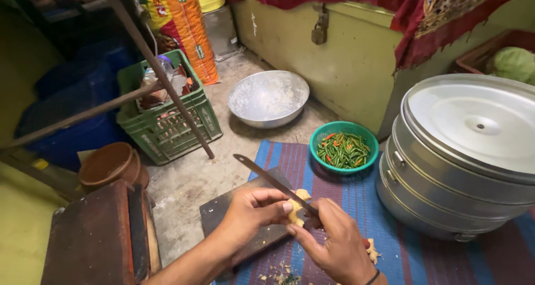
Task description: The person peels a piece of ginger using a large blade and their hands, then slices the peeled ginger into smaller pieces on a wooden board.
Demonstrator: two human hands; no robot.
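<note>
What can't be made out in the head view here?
- Pale knobbly ginger piece: mostly covered by the left hand and right hand.
- Long dark knife: handle hidden in the right hand.
- Dark cutting board: near end behind the left forearm.
- Green plastic crate: contents too cluttered to tell.

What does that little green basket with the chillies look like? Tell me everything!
The green basket is small, round and looks like plastic, with slotted sides and a smooth rim. It stands upright on the blue striped mat, beside the stacked metal pots and near the big metal bowl. Inside lies a heap of thin green chillies, with a few red ones mixed in. No hand touches it.
</note>
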